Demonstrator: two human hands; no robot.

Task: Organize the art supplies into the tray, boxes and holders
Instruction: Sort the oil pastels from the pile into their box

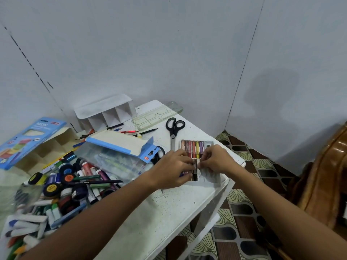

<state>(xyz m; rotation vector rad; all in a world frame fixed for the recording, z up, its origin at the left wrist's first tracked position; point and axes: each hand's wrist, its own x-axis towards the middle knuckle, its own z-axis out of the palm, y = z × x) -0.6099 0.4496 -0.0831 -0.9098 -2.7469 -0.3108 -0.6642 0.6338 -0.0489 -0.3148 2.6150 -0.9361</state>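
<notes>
A white crayon tray (210, 176) lies near the table's right edge, with several coloured crayons (195, 148) lined up in its far half. Both hands meet over the tray's middle. My left hand (173, 168) pinches a dark crayon (194, 174) that stands in a slot. My right hand (216, 159) pinches a pale crayon (198, 163) just beside it. A heap of paint tubes, jars and pens (62, 186) covers the table's left side.
Black-handled scissors (174, 128) lie behind the tray. A clear palette (157, 115) and a white divided holder (107, 114) stand at the back. An open blue box (120, 145) and a beige divided box (45, 147) sit left. The table edge (221, 192) drops to patterned floor.
</notes>
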